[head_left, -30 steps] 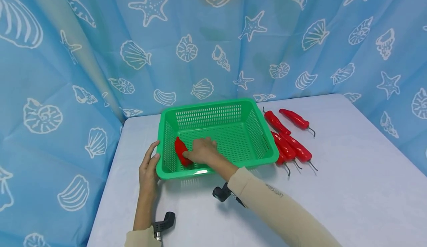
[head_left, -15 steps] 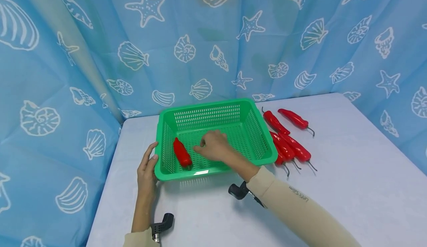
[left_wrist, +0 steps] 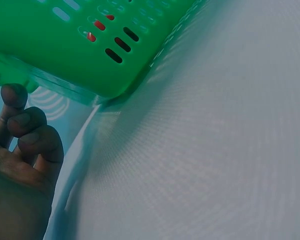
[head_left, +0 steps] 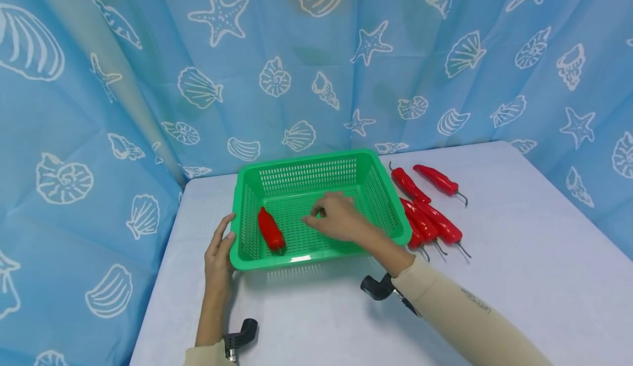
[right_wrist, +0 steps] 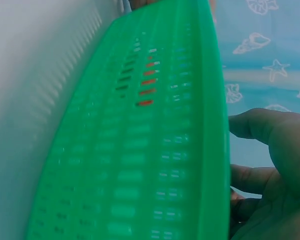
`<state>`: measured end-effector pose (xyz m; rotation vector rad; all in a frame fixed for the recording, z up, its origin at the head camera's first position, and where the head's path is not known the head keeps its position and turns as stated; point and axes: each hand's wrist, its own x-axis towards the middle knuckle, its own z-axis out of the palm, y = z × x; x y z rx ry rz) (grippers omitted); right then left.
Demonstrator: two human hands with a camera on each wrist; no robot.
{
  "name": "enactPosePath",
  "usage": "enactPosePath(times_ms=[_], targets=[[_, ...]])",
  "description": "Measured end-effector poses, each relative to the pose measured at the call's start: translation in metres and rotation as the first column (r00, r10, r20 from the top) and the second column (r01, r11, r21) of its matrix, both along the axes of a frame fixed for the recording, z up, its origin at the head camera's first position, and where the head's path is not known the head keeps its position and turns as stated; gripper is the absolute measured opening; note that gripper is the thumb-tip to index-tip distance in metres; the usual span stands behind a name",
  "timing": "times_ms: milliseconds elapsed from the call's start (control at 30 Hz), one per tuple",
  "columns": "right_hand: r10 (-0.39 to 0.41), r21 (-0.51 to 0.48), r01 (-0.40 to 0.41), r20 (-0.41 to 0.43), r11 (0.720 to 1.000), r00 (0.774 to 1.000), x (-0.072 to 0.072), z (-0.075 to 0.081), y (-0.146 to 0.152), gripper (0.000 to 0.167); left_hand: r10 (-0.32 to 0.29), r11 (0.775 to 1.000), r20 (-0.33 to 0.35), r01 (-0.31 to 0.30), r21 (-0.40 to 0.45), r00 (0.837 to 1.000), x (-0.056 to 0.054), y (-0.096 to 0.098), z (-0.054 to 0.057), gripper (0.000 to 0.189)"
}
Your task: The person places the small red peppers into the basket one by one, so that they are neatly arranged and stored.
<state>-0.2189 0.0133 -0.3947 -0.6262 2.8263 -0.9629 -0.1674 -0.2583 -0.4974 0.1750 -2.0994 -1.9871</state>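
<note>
A green plastic basket (head_left: 296,264) with slotted walls stands on the table. One red pepper (head_left: 271,231) lies inside it along the left side, and shows as red patches through the slots in both wrist views. My left hand (head_left: 218,259) is at the basket's left rim, its fingertips touching the outer side; in the left wrist view its fingers are bent loosely. Over the basket's middle, to the right of the pepper, is my right hand (head_left: 338,217), thumb and fingers apart with nothing between them. The basket's near wall hides part of that hand in the right wrist view.
Several more red peppers (head_left: 445,226) lie on the white-covered table (head_left: 534,278) just right of the basket, some overlapping each other. A blue curtain (head_left: 316,53) with white shell prints hangs behind the table and along its left. Both wrists wear black cameras.
My right hand has let go of the red pepper, which stays in the basket's left part, and has moved rightward over the basket. The left hand stays at the rim.
</note>
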Motion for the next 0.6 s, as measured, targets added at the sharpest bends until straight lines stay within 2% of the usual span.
enactPosePath(times_ms=[167, 600], targets=[[0.007, -0.014, -0.007, 0.008, 1.0, 1.0, 0.0, 0.002, 0.017, 0.024, -0.005, 1.0, 0.007, 0.005, 0.011, 1.0, 0.0, 0.0, -0.001, 0.043], [-0.034, -0.049, 0.031, -0.059, 0.998, 0.998, 0.001, 0.001, 0.059, 0.021, 0.01, 1.0, 0.007, -0.01, 0.01, 1.0, 0.0, 0.001, -0.002, 0.043]])
